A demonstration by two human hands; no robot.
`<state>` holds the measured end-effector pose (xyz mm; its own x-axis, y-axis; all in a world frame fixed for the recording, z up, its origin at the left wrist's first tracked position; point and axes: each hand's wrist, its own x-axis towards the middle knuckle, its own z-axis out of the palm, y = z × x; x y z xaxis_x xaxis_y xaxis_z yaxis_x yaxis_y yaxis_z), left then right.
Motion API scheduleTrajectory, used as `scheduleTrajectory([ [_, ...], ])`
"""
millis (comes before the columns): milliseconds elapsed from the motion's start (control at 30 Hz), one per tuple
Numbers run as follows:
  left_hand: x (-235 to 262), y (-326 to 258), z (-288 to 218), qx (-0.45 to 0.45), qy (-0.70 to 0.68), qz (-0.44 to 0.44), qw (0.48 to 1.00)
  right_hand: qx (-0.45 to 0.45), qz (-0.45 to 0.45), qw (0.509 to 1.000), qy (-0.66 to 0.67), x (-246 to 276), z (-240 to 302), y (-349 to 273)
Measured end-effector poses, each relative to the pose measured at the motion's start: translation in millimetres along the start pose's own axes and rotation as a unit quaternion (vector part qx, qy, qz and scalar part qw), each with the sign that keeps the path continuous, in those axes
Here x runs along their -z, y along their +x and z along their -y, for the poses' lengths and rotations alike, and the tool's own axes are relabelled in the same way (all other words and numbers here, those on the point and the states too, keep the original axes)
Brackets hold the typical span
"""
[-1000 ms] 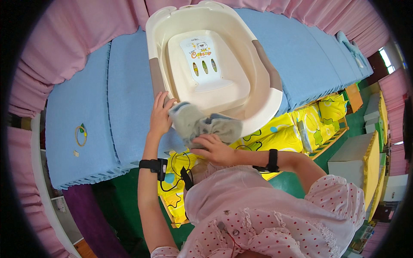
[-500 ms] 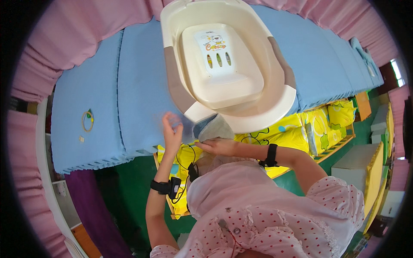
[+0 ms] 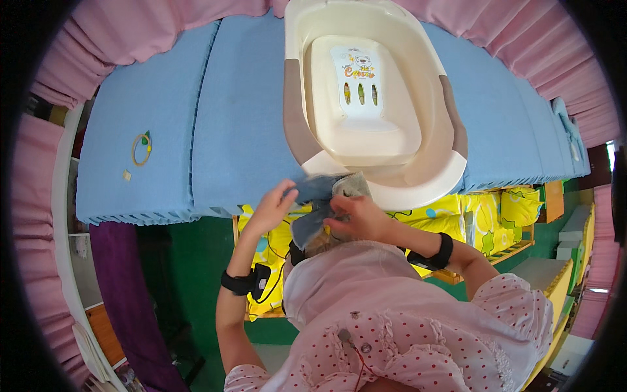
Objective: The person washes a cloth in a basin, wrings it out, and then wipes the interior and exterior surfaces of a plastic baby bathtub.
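A small grey and blue cloth (image 3: 315,188) hangs between my hands, just in front of the near rim of a cream baby bathtub (image 3: 428,186). My right hand (image 3: 360,219) has its fingers bent round the grey part, and blue folds hang beside it. At the cloth's left edge, my left hand (image 3: 273,208) curls its fingers against the blue end. Its fingertips are partly hidden by the fabric. The tub, with brown side panels and a cream bath seat (image 3: 366,144) inside, stands on a blue-covered surface (image 3: 241,130).
On the left of the blue cover lie a wooden ring (image 3: 139,157) with a green piece and a small pale tag (image 3: 127,175). Yellow patterned bedding (image 3: 480,212) sits in a low wooden frame below. Pink curtains (image 3: 157,29) hang behind. Purple fabric (image 3: 124,294) drapes at lower left.
My left hand has come right to the cloth, which was folded in my right hand and now hangs more spread out. The view has shifted, so the tub appears further right.
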<state>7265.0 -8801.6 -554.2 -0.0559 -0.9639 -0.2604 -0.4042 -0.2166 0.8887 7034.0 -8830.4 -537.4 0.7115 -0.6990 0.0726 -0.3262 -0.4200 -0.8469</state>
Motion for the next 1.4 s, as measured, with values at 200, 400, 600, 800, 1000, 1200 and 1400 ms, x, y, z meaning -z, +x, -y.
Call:
scheduleTrajectory([
  [200, 44.9, -13.7, -48.9, -0.041, 0.003, -0.154, 0.987, -0.093, -0.134, 0.987, -0.016, 58.2, -4.4, -11.1],
  [400, 86.1, -12.8, -81.1, -0.134, 0.016, -0.262, 0.956, -0.164, -0.118, 0.976, 0.076, 132.6, -4.3, -8.4],
  [600, 120.7, -7.7, -149.6, -0.177, 0.245, -0.383, 0.873, -0.03, -0.277, 0.953, -0.12, 193.6, 16.8, 26.1],
  [800, 106.0, -9.6, -199.4, -0.356, 0.169, -0.404, 0.826, 0.136, -0.354, 0.923, -0.067, 226.4, 24.3, 29.1],
  [1000, 41.4, -35.8, -153.8, -0.234, 0.218, -0.038, 0.947, -0.07, -0.239, 0.954, -0.166, 191.4, -50.4, -27.4],
  [1200, -22.7, -52.8, -64.0, -0.161, 0.241, 0.188, 0.939, -0.238, -0.158, 0.947, -0.145, 129.0, -87.6, -87.8],
  [1400, -20.8, -50.2, -17.5, -0.004, 0.044, 0.137, 0.99, -0.233, -0.096, 0.96, -0.125, 146.2, -87.3, -87.4],
])
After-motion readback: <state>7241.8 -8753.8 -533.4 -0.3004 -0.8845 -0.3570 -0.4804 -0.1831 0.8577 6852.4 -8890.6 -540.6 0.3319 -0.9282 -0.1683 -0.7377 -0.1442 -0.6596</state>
